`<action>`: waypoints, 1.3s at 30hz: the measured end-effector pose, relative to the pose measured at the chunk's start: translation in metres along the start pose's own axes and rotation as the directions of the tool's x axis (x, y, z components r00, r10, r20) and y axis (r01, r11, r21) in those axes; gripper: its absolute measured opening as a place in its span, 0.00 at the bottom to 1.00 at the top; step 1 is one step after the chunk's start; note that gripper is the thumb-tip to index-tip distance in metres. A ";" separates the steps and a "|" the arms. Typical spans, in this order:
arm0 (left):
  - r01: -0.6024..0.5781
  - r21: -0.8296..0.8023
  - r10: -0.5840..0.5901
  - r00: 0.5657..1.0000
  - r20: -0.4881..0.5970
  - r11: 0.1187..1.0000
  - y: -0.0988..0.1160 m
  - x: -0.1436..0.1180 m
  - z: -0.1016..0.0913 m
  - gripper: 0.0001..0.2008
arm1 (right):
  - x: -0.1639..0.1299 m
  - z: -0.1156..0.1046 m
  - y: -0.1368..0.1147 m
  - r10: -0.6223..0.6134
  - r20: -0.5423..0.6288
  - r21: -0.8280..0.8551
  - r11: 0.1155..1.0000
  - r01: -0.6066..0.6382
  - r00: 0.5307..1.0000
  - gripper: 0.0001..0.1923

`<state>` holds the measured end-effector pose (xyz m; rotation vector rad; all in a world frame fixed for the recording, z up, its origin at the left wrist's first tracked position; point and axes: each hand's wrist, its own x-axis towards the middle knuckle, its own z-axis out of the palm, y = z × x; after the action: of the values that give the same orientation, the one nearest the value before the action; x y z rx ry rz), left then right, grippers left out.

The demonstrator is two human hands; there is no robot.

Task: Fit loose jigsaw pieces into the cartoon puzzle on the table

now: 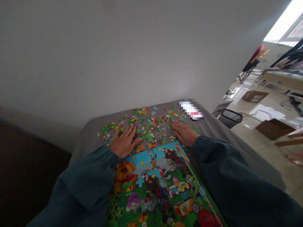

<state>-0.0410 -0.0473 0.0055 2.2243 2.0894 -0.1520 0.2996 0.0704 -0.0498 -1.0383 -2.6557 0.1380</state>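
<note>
Your left hand (pixel 124 142) lies flat and open, palm down, fingers spread on the loose puzzle pieces (pixel 151 124) scattered over the grey table (pixel 213 129); it holds nothing. Your right hand (pixel 184 133) is the same: flat, fingers nearly together, pressed on the right edge of the scatter, gripping nothing. Both dark teal sleeves (pixel 94 176) come in from the bottom corners of the head view.

Just nearer you than both hands sits the puzzle picture (pixel 163 186), a bright cartoon scene that runs from between your wrists down to the bottom edge. Its top edge touches the pile, so pieces near your palms already lie against it. Whether it is finished work or a reference sheet cannot be told from here.

My judgement is that you are spreading or sorting the pile. Keep both palms light and flat, and sweep slowly outward, so pieces slide rather than stack or flip. Watch the far edge by the wall and the right edge, where a blurred-out flat object (pixel 191 109) lies close to the pieces. Down on the floor to the right stands a black bin (pixel 230 117).
</note>
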 end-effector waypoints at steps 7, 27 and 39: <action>0.000 0.021 0.004 0.986 -0.167 1.000 -0.019 0.046 -0.019 0.35 | 0.006 -0.002 -0.007 0.021 -0.006 -0.021 1.000 -0.021 1.000 0.28; -0.065 0.021 0.068 0.970 -0.235 0.998 -0.033 0.038 -0.005 0.33 | 0.006 -0.004 -0.007 0.022 -0.013 0.008 1.000 -0.022 1.000 0.28; 0.136 0.041 -0.124 0.969 -0.215 0.990 -0.035 0.046 -0.001 0.35 | 0.006 -0.005 -0.006 0.023 0.002 0.003 1.000 -0.023 1.000 0.29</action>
<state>-0.0727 0.0003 0.0005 2.2226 2.3696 0.0204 0.2931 0.0696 -0.0424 -1.0690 -2.6451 0.1484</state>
